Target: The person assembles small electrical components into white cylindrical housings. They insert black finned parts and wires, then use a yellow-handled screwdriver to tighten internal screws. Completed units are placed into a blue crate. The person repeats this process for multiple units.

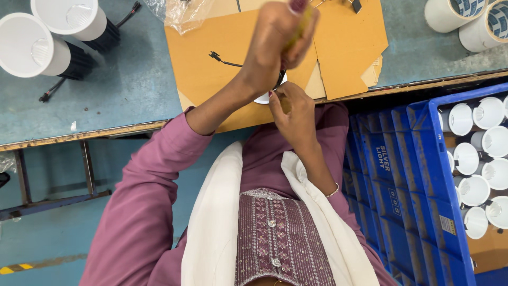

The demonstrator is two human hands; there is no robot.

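My left hand (pixel 275 45) is raised over the brown cardboard sheet (pixel 344 47) and closed around a yellow-handled tool (pixel 302 24) that points down. Just below it, my right hand (pixel 293 114) grips a small white round lamp fitting (pixel 263 98) at the table's near edge; only a sliver of the fitting shows between the two hands. The tool's tip is hidden behind my left hand. A thin black wire with a plug (pixel 222 59) lies on the cardboard left of my hands.
Two white lamp housings with black backs (pixel 37 45) stand at the table's far left, and white rolls (pixel 476 21) at the far right. A blue plastic crate (pixel 413 175) with several white lamp cups (pixel 476 159) sits to my right. A clear plastic bag (pixel 182 13) lies at the top.
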